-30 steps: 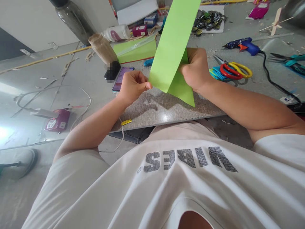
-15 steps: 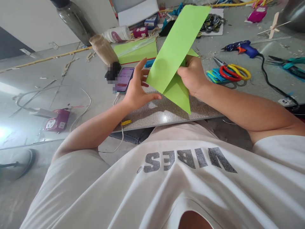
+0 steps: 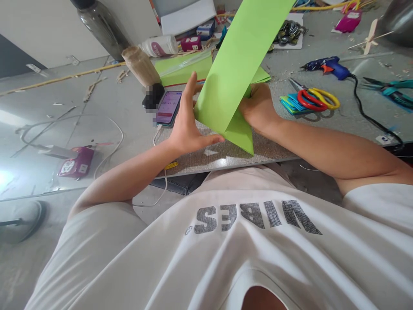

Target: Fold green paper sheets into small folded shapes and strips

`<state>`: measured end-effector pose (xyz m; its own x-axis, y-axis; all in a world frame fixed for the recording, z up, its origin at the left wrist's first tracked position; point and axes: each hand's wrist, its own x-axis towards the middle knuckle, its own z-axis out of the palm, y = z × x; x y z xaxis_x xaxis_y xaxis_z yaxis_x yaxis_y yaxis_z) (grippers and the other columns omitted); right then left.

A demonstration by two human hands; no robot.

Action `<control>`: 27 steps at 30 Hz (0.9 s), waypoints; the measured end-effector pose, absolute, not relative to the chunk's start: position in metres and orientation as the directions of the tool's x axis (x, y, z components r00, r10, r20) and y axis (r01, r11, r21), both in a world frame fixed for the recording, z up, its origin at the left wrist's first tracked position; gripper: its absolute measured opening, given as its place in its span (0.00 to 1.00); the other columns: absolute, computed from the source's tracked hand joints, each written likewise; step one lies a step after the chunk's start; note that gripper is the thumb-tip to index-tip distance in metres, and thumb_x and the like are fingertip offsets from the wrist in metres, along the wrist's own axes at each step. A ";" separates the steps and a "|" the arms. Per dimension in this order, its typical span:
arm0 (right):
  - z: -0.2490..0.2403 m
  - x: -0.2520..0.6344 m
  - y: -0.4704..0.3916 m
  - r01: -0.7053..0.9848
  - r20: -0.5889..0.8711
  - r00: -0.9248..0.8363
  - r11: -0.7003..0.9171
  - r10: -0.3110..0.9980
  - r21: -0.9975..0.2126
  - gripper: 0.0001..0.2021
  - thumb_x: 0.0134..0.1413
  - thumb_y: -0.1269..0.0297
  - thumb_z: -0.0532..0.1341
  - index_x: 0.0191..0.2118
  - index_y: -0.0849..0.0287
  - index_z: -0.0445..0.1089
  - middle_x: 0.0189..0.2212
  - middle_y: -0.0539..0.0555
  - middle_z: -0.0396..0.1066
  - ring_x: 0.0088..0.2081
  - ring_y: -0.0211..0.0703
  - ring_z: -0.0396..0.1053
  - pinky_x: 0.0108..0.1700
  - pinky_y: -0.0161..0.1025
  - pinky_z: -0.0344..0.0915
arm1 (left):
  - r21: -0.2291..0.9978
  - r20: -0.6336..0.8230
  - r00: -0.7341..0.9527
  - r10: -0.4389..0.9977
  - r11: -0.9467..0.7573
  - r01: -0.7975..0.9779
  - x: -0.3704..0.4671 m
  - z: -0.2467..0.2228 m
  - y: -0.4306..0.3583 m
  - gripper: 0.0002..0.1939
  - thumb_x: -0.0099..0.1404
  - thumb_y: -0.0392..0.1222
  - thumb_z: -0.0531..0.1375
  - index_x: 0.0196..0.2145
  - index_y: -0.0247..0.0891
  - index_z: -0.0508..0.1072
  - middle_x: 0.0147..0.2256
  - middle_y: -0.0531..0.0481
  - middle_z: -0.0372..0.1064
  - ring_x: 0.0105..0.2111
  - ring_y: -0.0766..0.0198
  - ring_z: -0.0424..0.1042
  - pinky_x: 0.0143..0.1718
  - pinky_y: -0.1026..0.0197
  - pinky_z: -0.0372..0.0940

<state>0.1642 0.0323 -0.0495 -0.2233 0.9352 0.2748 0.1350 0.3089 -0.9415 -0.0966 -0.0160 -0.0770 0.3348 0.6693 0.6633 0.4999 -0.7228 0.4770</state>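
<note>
The paper (image 3: 237, 64) has shifted up, its top out of view; the right hand (image 3: 260, 108) clamps it, the left hand (image 3: 186, 129), fingers apart, flanks its seemingly unpressed fold.

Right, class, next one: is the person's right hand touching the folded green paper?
Touching. The head view shows it: the right hand is closed on the folded green paper, which comes out above and below the grip.
</note>
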 end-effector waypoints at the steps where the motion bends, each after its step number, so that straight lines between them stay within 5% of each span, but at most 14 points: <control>1: -0.048 0.164 0.030 0.143 0.282 -0.207 0.314 0.937 -0.938 0.38 0.60 0.40 0.85 0.21 0.45 0.57 0.23 0.49 0.61 0.37 0.49 0.64 0.39 0.49 0.70 | 0.438 0.685 0.343 0.642 -0.740 0.510 -0.096 -0.077 -0.017 0.87 0.51 0.92 0.83 0.91 0.51 0.51 0.87 0.29 0.59 0.83 0.20 0.66 0.82 0.27 0.69; 5: -0.043 0.163 0.022 0.099 0.304 -0.206 0.329 0.930 -0.939 0.38 0.57 0.28 0.82 0.21 0.45 0.61 0.26 0.53 0.69 0.35 0.51 0.68 0.33 0.50 0.67 | 0.384 0.736 0.332 0.591 -0.767 0.513 -0.091 -0.077 -0.023 0.73 0.62 0.88 0.79 0.89 0.50 0.58 0.83 0.31 0.66 0.82 0.23 0.66 0.83 0.26 0.69; 8: -0.041 0.164 0.019 0.109 0.310 -0.224 0.340 0.924 -0.934 0.39 0.51 0.32 0.86 0.20 0.46 0.59 0.27 0.54 0.73 0.37 0.54 0.73 0.34 0.51 0.72 | 0.428 0.737 0.327 0.591 -0.783 0.451 -0.090 -0.078 -0.027 0.59 0.75 0.84 0.72 0.88 0.50 0.61 0.83 0.32 0.68 0.82 0.27 0.70 0.80 0.30 0.73; 13: -0.038 0.168 0.016 0.208 0.340 -0.202 0.379 0.919 -0.902 0.34 0.52 0.49 0.87 0.20 0.47 0.58 0.25 0.50 0.68 0.36 0.51 0.67 0.33 0.48 0.68 | 0.478 0.713 0.358 0.603 -0.791 0.381 -0.092 -0.079 -0.025 0.73 0.61 0.89 0.79 0.88 0.52 0.60 0.86 0.31 0.63 0.86 0.23 0.64 0.88 0.32 0.64; 15: -0.037 0.169 0.015 0.210 0.355 -0.205 0.395 0.912 -0.894 0.33 0.51 0.48 0.86 0.20 0.47 0.59 0.24 0.50 0.66 0.34 0.48 0.62 0.33 0.48 0.65 | 0.490 0.698 0.347 0.626 -0.771 0.406 -0.090 -0.079 -0.027 0.77 0.56 0.91 0.81 0.88 0.51 0.61 0.87 0.30 0.62 0.87 0.21 0.62 0.89 0.31 0.62; 18: -0.037 0.167 0.015 0.123 0.385 -0.243 0.422 0.890 -0.898 0.32 0.47 0.41 0.87 0.21 0.47 0.65 0.26 0.52 0.73 0.38 0.53 0.70 0.40 0.52 0.74 | 0.553 0.675 0.269 0.687 -0.713 0.431 -0.082 -0.075 -0.033 0.67 0.62 0.88 0.80 0.84 0.52 0.66 0.84 0.32 0.67 0.86 0.24 0.66 0.85 0.33 0.68; 22: -0.041 0.165 0.016 0.051 0.374 -0.263 0.400 0.889 -0.915 0.25 0.44 0.40 0.91 0.27 0.46 0.79 0.36 0.57 0.87 0.51 0.68 0.83 0.55 0.61 0.84 | 0.679 0.639 0.093 0.764 -0.617 0.399 -0.078 -0.069 -0.034 0.45 0.74 0.85 0.73 0.72 0.52 0.78 0.68 0.39 0.85 0.75 0.33 0.80 0.69 0.37 0.81; 27: -0.045 0.165 0.017 0.084 0.343 -0.291 0.381 0.893 -0.921 0.19 0.49 0.45 0.88 0.34 0.49 0.86 0.41 0.58 0.91 0.48 0.66 0.86 0.47 0.57 0.85 | 0.786 0.584 -0.151 0.797 -0.510 0.350 -0.092 -0.066 -0.019 0.41 0.72 0.94 0.67 0.42 0.51 0.80 0.38 0.49 0.83 0.50 0.47 0.86 0.45 0.44 0.80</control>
<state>0.1649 0.0167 -0.0447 -0.2907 0.8933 0.3428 0.0841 0.3807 -0.9208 -0.0920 -0.0194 -0.0659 -0.1508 0.7973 0.5844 0.3502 -0.5097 0.7858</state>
